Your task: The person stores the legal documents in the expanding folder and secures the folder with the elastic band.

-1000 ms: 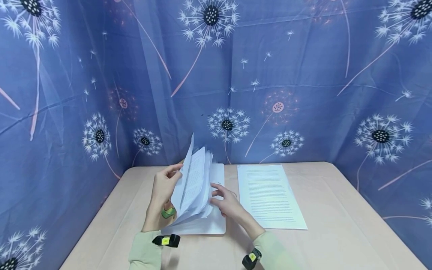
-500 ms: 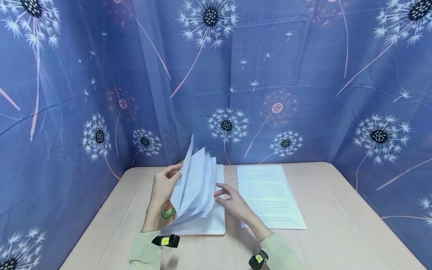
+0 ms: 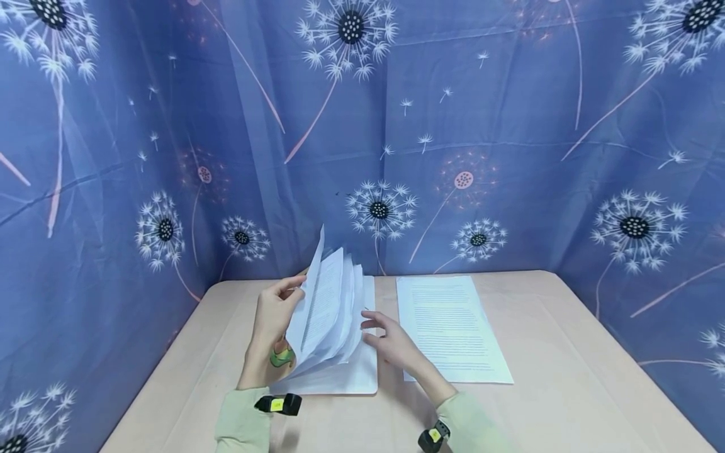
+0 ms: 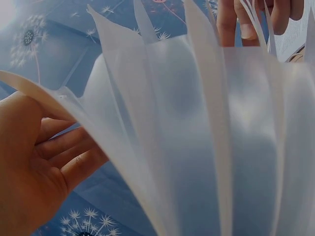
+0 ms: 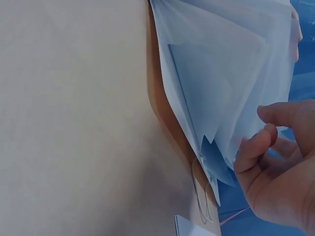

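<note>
Doc folder point(image 3: 357, 379), lower ctr of head view, is prob. light w/ floppy, crease-prone pgs point(image 3: 327, 302), best held at outer edges, as L hand point(image 3: 276, 314) pinches; R hand's point(image 3: 391, 343) fingers curve apart.

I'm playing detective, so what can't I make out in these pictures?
Words on the printed sheet: too small, head view.
Green patch: too small to identify, head view.
Right hand: cut off by the top edge and partly behind pages, left wrist view.
Left hand: mostly behind pages, right wrist view.
</note>
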{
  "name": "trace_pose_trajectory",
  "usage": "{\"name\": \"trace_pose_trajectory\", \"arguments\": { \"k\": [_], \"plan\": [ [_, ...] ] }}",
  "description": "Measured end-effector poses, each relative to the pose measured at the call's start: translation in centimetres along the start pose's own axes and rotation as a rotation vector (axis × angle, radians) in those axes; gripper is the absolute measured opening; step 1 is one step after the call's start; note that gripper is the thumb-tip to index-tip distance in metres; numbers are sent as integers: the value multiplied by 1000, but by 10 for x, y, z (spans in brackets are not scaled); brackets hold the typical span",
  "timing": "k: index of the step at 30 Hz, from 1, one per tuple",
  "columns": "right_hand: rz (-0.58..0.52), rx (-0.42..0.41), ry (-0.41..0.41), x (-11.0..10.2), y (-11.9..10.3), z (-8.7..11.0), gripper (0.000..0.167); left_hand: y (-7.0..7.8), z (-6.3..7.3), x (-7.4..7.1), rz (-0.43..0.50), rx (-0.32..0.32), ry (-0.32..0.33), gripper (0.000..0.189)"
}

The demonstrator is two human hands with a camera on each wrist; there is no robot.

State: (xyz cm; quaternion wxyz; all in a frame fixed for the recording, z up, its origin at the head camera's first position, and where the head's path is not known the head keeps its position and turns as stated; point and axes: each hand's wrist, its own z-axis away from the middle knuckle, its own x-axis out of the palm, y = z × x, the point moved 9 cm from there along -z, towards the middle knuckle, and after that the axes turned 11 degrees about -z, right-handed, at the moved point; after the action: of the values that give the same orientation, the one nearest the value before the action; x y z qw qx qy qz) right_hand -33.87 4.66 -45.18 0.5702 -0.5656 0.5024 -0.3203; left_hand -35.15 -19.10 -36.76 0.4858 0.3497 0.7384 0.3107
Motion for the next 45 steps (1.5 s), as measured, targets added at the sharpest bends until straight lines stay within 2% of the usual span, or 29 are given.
{"name": "trace_pose_trajectory", "arguments": {
  "k": [4,9,18,25,31,37,45],
  "plan": [
    [56,-33,27,-1,-4,1,52,-1,0,0,5,-3,0,29],
    [41,-43,-12,3,-5,1,51,2,-1,-3,-8,13,20,29],
    [-99,94,-37,11,6,2,56,4,0,-3,-2,21,19,30],
    [-141,103,-34,8,7,2,56,4,0,-2,-7,19,16,30],
    [-112,51,-1,-4,2,4,55,2,0,-3,-18,15,20,29],
    [-98,75,31,-20,4,8,48,-2,0,-2,-4,-1,19,29],
    [20,84,102,-51,9,13,40,-1,-1,-2,-11,9,25,29]
  ]
}}
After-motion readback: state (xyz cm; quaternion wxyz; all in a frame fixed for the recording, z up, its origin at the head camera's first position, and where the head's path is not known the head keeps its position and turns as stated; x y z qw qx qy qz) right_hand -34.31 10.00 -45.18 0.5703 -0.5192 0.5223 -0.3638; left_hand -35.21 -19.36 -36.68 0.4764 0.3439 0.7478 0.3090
